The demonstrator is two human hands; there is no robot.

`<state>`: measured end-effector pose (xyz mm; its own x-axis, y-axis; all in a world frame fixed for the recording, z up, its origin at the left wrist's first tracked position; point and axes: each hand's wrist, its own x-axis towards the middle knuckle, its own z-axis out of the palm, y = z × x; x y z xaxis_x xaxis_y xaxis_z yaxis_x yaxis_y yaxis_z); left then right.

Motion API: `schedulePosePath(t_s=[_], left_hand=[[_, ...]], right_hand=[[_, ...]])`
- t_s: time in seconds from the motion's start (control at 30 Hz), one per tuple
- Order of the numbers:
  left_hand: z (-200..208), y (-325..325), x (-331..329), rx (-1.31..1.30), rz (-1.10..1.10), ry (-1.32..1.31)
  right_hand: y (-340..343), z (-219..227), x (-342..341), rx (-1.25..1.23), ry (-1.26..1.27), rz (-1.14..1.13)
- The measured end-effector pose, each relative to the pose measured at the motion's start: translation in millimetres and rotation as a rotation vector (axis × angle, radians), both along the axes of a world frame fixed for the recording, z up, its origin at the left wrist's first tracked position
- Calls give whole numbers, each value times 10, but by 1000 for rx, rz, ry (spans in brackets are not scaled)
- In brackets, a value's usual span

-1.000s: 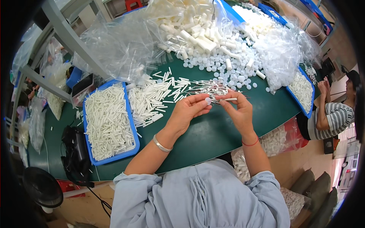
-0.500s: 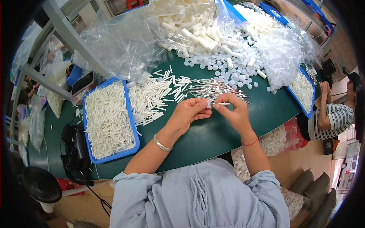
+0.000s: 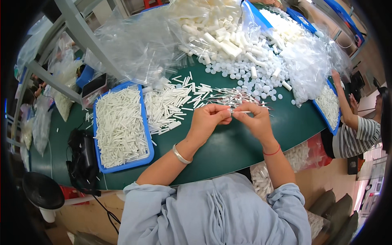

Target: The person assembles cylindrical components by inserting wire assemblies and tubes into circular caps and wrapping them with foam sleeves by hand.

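Observation:
Both my hands meet over the near middle of the green table. My right hand point(image 3: 258, 122) is closed, pinching a thin white stick point(image 3: 244, 112) that lies nearly level between thumb and forefinger. At its left end, my left hand point(image 3: 208, 121) is closed in a pinch; the small translucent white piece in its fingertips is mostly hidden. Just beyond lies a pile of thin metallic and reddish sticks point(image 3: 234, 96). Loose short white tubes point(image 3: 165, 104) are heaped left of my hands, and translucent white discs point(image 3: 247, 79) spread behind the sticks.
A blue tray point(image 3: 150, 147) full of white tubes stands at left, near a black device point(image 3: 81, 159) with a cable. Clear plastic bags point(image 3: 134, 45) and larger white cylinders point(image 3: 228, 49) cover the back. Another person point(image 3: 355, 130) sits at right by a second blue tray point(image 3: 335, 128).
My fingertips have come closer together, covering the translucent piece that showed in my left hand. The view has shifted slightly. The person at right has raised an arm toward their tray.

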<state>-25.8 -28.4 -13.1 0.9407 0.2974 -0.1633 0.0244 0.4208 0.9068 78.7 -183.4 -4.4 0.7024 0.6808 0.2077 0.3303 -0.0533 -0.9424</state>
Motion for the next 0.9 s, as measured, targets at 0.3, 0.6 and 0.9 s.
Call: schedulePosePath(t_s=[0.3, 0.6, 0.9], left_hand=[[-7, 104, 228, 558, 149, -86], [-360, 1089, 1324, 1616, 200, -274], [-437, 1594, 1905, 2352, 123, -178]], right_hand=[[162, -146, 270, 56, 330, 17], [187, -297, 622, 278, 528, -158], [167, -327, 677, 419, 581, -187]])
